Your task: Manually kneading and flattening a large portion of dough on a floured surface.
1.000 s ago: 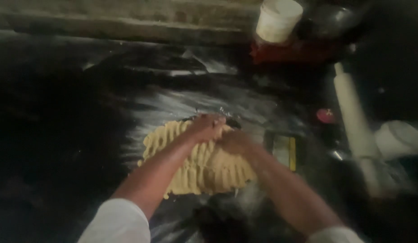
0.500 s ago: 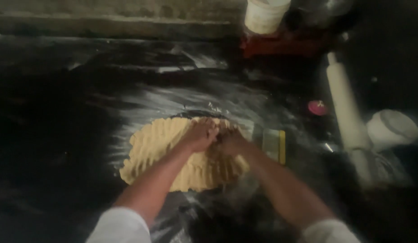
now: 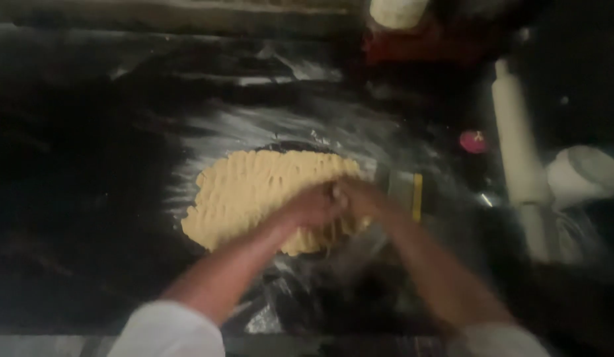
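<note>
Pressing down side by side, the left hand (image 3: 313, 206) and the right hand (image 3: 361, 198) meet on the near right part of a flat sheet of yellow dough (image 3: 261, 192), which lies in the middle of a dark counter (image 3: 89, 198). Both hands seem to have their fingers curled onto the dough, but the picture is blurred there, and I cannot tell whether they pinch a piece of it or only push on its surface. The dough's top shows rows of small dents and ridges, most likely finger marks, which fits hands that bear down on it from above. White flour (image 3: 254, 129) is dusted in a wide patch around and beyond the sheet, probably to keep the dough from sticking to the counter. Just beside the right hand, touching or nearly touching the dough's right edge, lies a flat scraper with a yellow stripe (image 3: 407, 193), kept within easy reach. Farther right, a long pale rolling pin (image 3: 515, 142) lies lengthwise, well apart from the dough, with a small red lid (image 3: 474, 141) between it and the flour. A white bowl (image 3: 584, 175) sits at the right edge, and a white tub (image 3: 398, 12) stands on something red at the far end.
</note>
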